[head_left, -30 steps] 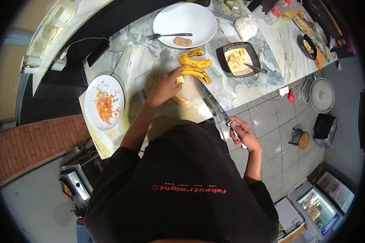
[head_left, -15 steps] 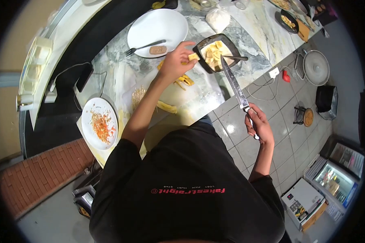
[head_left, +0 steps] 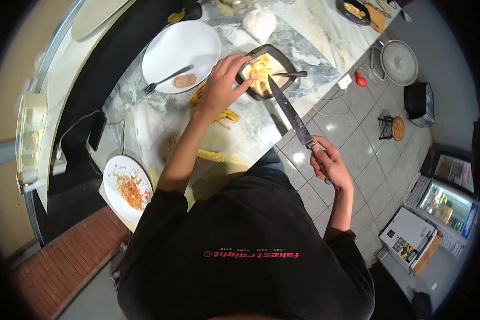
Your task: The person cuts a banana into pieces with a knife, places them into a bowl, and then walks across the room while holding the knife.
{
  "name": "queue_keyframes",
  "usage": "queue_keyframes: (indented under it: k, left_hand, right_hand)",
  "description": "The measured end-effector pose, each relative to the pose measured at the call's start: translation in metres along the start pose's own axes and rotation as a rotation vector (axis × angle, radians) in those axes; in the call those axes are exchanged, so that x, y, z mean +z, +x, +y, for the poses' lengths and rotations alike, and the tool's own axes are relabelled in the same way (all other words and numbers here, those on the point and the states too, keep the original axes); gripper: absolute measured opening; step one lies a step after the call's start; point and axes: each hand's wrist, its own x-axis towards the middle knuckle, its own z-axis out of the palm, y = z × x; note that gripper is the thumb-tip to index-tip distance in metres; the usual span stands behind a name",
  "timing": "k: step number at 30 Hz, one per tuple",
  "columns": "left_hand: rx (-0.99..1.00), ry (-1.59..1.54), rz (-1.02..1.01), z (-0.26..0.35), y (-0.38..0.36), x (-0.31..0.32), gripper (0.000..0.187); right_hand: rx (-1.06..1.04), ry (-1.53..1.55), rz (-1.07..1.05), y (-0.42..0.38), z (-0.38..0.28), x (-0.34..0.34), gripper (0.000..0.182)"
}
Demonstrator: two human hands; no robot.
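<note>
hand at the dish, knife held off the counter

nearest to me is the person's black shirt (head_left: 245, 240), filling the lower middle of the view. at about four o'clock from it, the right hand (head_left: 328, 165) is wrapped tight around the handle of a long knife (head_left: 290, 113); the blade slants up toward eleven o'clock, its tip over the near rim of the dark square dish (head_left: 245, 72). the hand itself is out over the tiled floor (head_left: 357, 160), off the counter's edge.

the left arm stretches up toward twelve o'clock across the marble counter (head_left: 314, 48). the left hand (head_left: 221, 88) rests at the nine o'clock side of the dish, fingers bent and drawn close at the rim; whether they pinch anything i cannot tell. inside the dish lie pale yellow pieces (head_left: 262, 70) and a spoon (head_left: 290, 74) pointing toward three o'clock.

just under the left hand lie plantain peels (head_left: 228, 116). at eight o'clock sits a white plate with orange scraps (head_left: 127, 189). further off, at eleven o'clock, a large white plate (head_left: 192, 40) carries a fork (head_left: 165, 81).
</note>
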Motion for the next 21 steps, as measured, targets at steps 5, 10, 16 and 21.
queue_keyframes:
  k: [5, 10, 16, 21]
  left_hand:
    - [-0.273, -0.099, -0.002, 0.004, -0.111, -0.054, 0.051]
    - [-0.243, 0.058, -0.189, 0.022, -0.194, -0.065, 0.054]
    - [-0.318, 0.235, -0.244, 0.027, -0.222, -0.040, 0.042]
    - [-0.282, 0.257, -0.132, 0.023, -0.213, -0.033, 0.040]
  right_hand:
    - [0.101, -0.284, -0.205, 0.009, -0.005, 0.029, 0.032]
    - [0.163, -0.376, -0.390, 0.038, 0.001, 0.051, 0.035]
    - [0.145, -0.397, -0.423, 0.049, -0.010, 0.062, 0.036]
    - [0.181, -0.388, -0.430, 0.051, -0.011, 0.060, 0.037]
